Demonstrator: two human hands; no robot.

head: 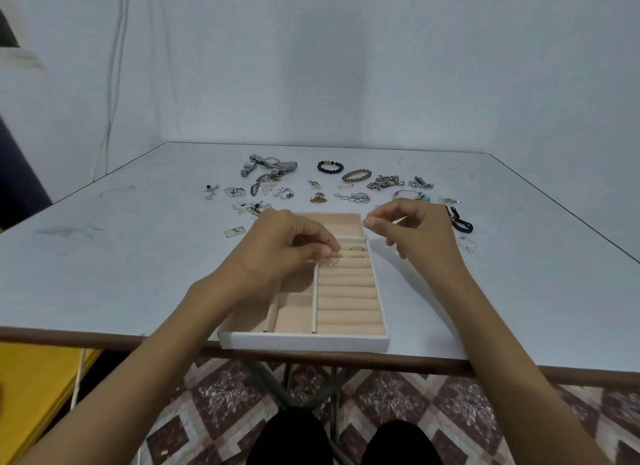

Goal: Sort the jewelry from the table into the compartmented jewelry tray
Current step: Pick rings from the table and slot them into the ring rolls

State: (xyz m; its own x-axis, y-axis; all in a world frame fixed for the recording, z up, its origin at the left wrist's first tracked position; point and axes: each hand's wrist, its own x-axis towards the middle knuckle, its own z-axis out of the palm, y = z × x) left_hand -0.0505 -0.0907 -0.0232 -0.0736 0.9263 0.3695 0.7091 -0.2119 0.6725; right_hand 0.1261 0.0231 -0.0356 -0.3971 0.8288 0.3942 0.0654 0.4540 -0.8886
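A beige compartmented jewelry tray (304, 341) lies at the table's near edge, with ring rolls on its right side. Two rings (357, 249) sit in the far rolls. My left hand (287, 246) hovers over the tray and pinches a thin ring (333, 261) at the ring rolls. My right hand (412, 232) is raised just right of the tray's far corner, fingers curled, pinching something small that I cannot make out. Loose jewelry is spread beyond the tray: watches (270, 166), a black bead bracelet (330, 166), a brown bead bracelet (356, 175), chains (384, 182).
More small pieces lie on the white table (121, 256): earrings (239, 191), gold clasps (318, 198), a silver chain (353, 198), a black band (460, 222), a clear piece (467, 244), a small card (235, 231). Behind stands a wall; a yellow object (31, 388) sits at lower left.
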